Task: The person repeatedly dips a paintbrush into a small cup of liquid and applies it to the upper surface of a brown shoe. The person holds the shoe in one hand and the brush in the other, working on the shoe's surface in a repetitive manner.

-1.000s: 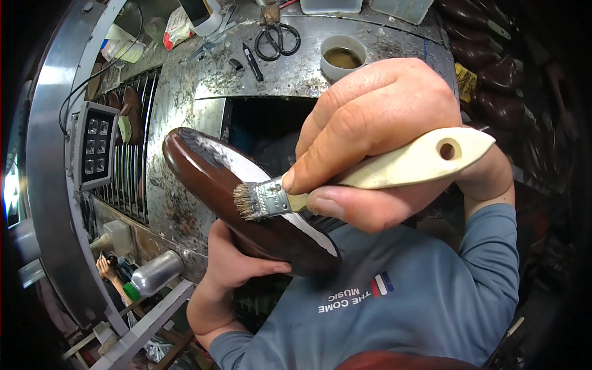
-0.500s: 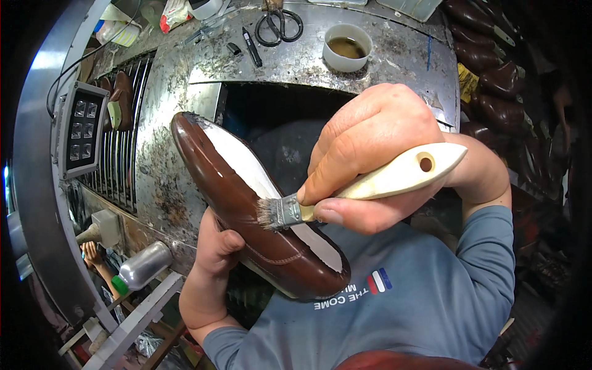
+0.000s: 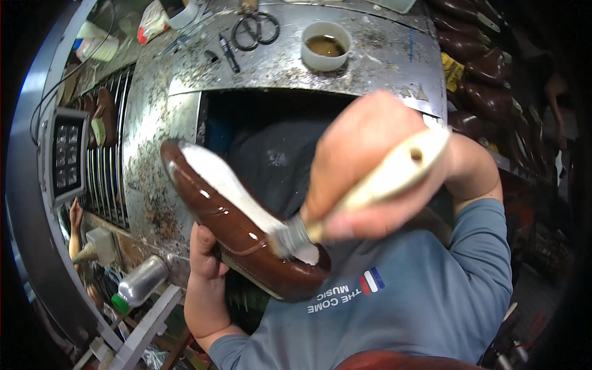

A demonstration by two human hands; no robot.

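Note:
A brown leather shoe (image 3: 231, 223) with a long white strip along its underside lies tilted in front of my chest. My left hand (image 3: 206, 250) grips it from the left, thumb up against its side; the other fingers are hidden beneath. My right hand (image 3: 364, 145), smeared by motion, is closed round a flat paintbrush (image 3: 401, 172) with a pale handle and a hole near its end. The grey ferrule and bristles sit against the shoe where white meets brown, towards its near end. Wet shine shows on the leather.
On the stained metal bench (image 3: 154, 166) stand a white cup (image 3: 324, 61) of brownish liquid, black-handled scissors (image 3: 268, 29) and a black marker (image 3: 229, 54). Brown shoes (image 3: 490, 80) are piled at right. A lamp (image 3: 66, 157), a silver bottle (image 3: 143, 277) and another person's hand (image 3: 75, 214) are at left.
The brush has moved along the shoe towards its near end, and the leather now shows bright wet highlights. My left hand still holds the shoe. The whole view has shifted slightly.

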